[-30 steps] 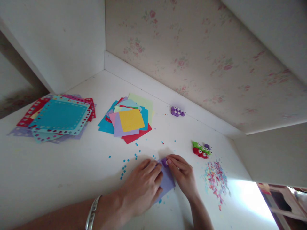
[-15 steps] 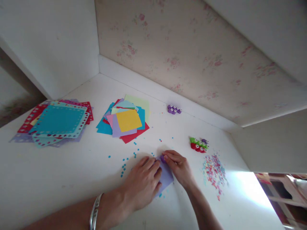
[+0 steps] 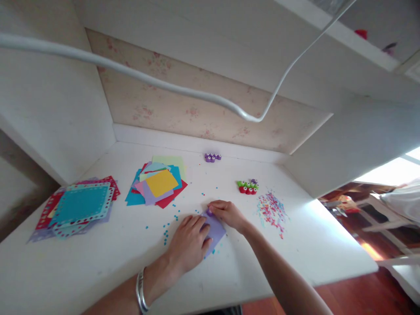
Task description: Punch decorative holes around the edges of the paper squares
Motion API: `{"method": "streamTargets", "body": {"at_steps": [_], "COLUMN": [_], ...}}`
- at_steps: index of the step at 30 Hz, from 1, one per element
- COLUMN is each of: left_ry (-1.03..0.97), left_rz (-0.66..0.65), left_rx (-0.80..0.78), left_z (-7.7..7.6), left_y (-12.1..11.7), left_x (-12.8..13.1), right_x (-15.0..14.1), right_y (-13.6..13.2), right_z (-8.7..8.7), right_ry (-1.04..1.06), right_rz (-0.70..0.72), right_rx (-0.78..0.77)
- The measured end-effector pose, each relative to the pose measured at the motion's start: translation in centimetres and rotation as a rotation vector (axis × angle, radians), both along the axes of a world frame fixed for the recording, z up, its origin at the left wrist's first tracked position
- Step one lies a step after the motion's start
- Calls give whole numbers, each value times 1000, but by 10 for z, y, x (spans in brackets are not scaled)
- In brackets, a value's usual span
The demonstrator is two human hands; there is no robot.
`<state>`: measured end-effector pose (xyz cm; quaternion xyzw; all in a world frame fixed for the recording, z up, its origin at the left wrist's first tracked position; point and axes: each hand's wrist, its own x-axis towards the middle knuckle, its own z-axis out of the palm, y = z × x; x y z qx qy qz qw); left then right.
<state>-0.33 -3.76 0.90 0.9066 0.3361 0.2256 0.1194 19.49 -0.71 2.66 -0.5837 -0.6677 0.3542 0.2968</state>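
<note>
A sheet of purple paper (image 3: 215, 232) lies aslant on the white desk. My left hand (image 3: 190, 239) rests over its left side, palm down with fingers spread and touching the sheet. At the paper's far corner, my right hand (image 3: 228, 214) has its fingers closed round a small purple craft punch (image 3: 209, 211), largely hidden by the fingertips. Small blue star cut-outs (image 3: 166, 234) are scattered to the left of my left hand.
Punched-edge sheets (image 3: 82, 203) are piled at the left, beside plain coloured papers (image 3: 162, 183). Purple punches (image 3: 212, 157) stand near the back wall, green and red ones (image 3: 248, 188) further right. A confetti heap (image 3: 272, 212) lies at right. A white cable (image 3: 197, 94) hangs across the view.
The camera view has tilted upward and turned, bringing the cable and floor into sight. Both hands stay at the purple paper, the right still on the punch.
</note>
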Motion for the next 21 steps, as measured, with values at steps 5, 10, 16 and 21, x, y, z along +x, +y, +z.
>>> {"method": "streamTargets", "body": {"at_steps": [5, 10, 16, 21], "left_ry": [-19, -29, -22, -33], "left_rz": [3, -5, -25, -17], "left_rx": [29, 24, 4, 15], "left_z": [-1, -6, -3, -4], "left_y": [0, 3, 4, 5], "left_x": [-1, -1, -1, 1], "right_x": [14, 40, 52, 46], "right_y": [-1, -8, -21, -19], "right_z": [-8, -14, -9, -4], "right_ry": [-15, -62, -111, -112], "right_rz": [-64, -148, -171, -103], "right_rx": [24, 60, 96, 90]}}
